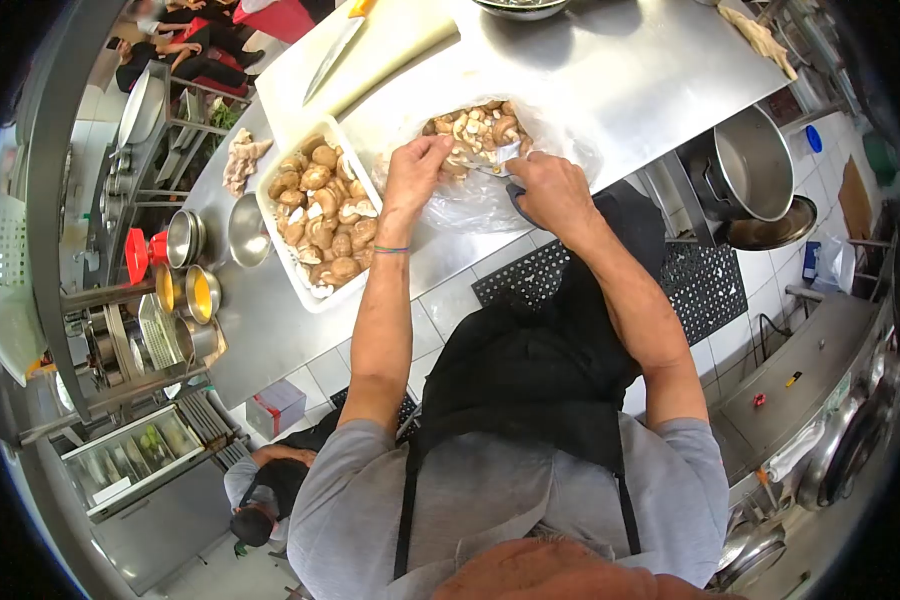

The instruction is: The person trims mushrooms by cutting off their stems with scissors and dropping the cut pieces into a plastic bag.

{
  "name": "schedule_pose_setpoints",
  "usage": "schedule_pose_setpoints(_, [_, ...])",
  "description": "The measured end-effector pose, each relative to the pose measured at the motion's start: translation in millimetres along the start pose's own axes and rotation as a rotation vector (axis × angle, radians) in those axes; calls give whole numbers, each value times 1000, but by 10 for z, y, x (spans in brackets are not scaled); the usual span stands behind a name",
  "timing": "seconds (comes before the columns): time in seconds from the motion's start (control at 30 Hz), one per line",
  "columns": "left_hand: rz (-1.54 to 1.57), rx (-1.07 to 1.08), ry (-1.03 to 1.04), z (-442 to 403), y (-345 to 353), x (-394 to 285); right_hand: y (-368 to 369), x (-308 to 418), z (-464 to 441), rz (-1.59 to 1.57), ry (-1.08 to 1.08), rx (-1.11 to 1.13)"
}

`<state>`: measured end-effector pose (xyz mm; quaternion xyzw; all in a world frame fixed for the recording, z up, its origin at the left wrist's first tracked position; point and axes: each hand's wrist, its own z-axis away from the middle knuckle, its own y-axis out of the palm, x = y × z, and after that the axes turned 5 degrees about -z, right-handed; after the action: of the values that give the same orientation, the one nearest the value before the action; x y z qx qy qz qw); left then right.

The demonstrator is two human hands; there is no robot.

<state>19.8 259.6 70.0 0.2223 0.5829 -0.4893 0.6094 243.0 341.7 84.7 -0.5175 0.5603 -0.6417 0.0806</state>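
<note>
My right hand (553, 197) is closed round the dark handles of a pair of scissors (492, 168), whose blades point left toward my other hand. With its fingertips pinched together, my left hand (417, 178) holds a mushroom (454, 168), mostly covered by the fingers, near the scissor tips. Just beyond both hands lies an opened clear plastic bag (560, 135) of brown-capped mushrooms (475, 122). A white rectangular tub (267, 205) stands left of my left forearm, filled with more mushrooms (320, 215).
A knife (335, 57) with a yellow handle rests on a pale cutting board (395, 50). Pale scraps (245, 160) and a metal bowl (249, 230) are left of the tub. A large pot (753, 165) stands right. Another person (270, 480) is at lower left.
</note>
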Motion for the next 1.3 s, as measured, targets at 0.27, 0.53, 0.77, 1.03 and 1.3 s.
schedule_pose_setpoints(0.27, [-14,28,35,-9,-45,165,35,37,-15,15,-40,14])
schedule_pose_setpoints(0.53, [67,5,-38,-4,-9,22,81,-48,-86,-30,10,56])
schedule_pose_setpoints(0.77, [523,-17,-74,-84,-17,115,-47,58,-81,-160,90,-39])
schedule_pose_setpoints(1.03, [564,39,-39,18,147,44,20,109,-65,-86,134,4])
schedule_pose_setpoints(1.3, [510,15,-16,102,272,123,93,11,-84,-32,129,34])
